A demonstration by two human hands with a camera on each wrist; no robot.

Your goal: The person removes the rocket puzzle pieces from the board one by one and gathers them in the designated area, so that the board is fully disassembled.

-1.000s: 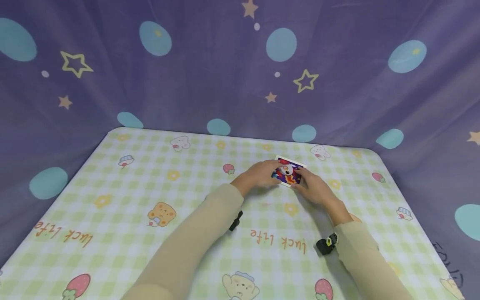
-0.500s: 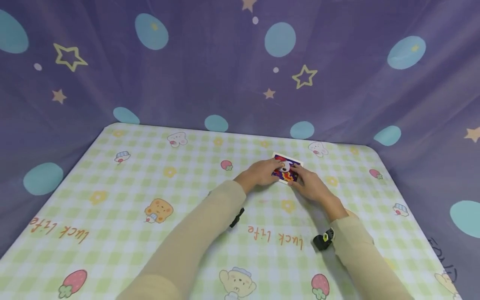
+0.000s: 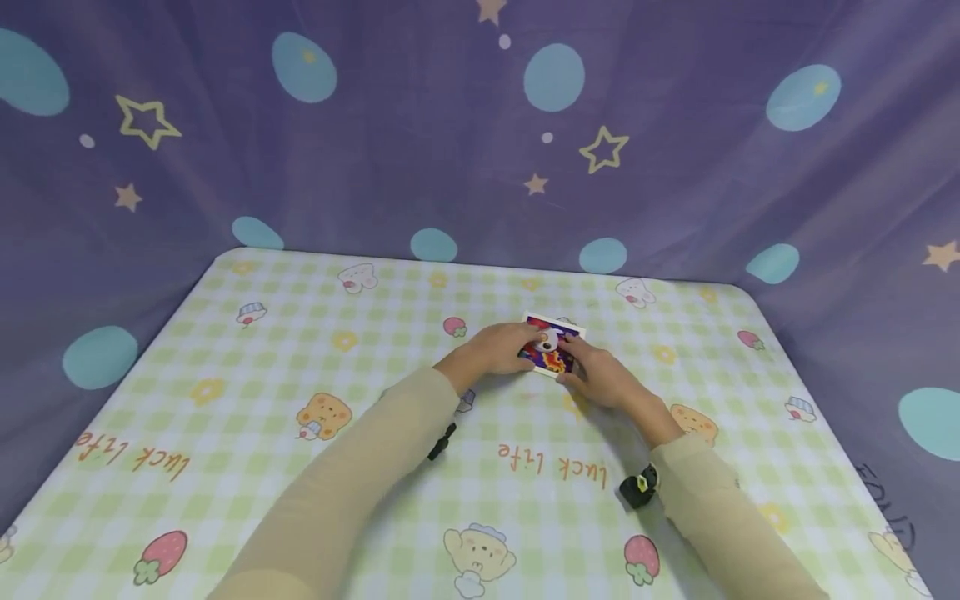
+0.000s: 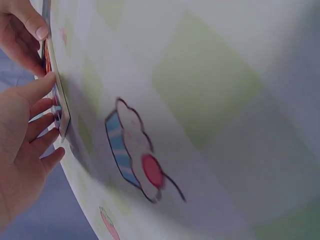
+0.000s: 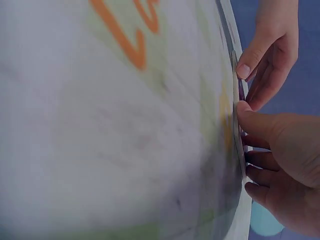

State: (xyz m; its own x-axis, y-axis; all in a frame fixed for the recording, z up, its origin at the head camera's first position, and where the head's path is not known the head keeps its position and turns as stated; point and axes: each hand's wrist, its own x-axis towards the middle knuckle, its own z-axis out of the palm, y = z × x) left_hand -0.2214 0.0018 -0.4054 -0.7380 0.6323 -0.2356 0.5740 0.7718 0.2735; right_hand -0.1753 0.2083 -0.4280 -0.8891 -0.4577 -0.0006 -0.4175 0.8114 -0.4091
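A thin square picture card (image 3: 552,360) with a white border shows a white cartoon figure on purple, red and orange. It lies low over the checked cloth, and both hands hold it from above. My left hand (image 3: 498,347) has its fingers bent over the left side, with the thumb at the near edge in the left wrist view. On the opposite side my right hand (image 3: 600,375) holds the right side. In the right wrist view its thumb (image 5: 244,107) meets the near edge. The hands cover both sides of the picture.
A green-and-white checked tablecloth (image 3: 360,517) with printed cartoons and lettering covers the table. A purple curtain (image 3: 450,150) with stars and blue ovals stands behind its far edge. Black wrist cameras (image 3: 637,487) sit under the sleeves.
The card has shifted left and slightly nearer across the cloth, both hands moving with it. A printed cupcake behind the card now peeks out. The head view has shifted slightly.
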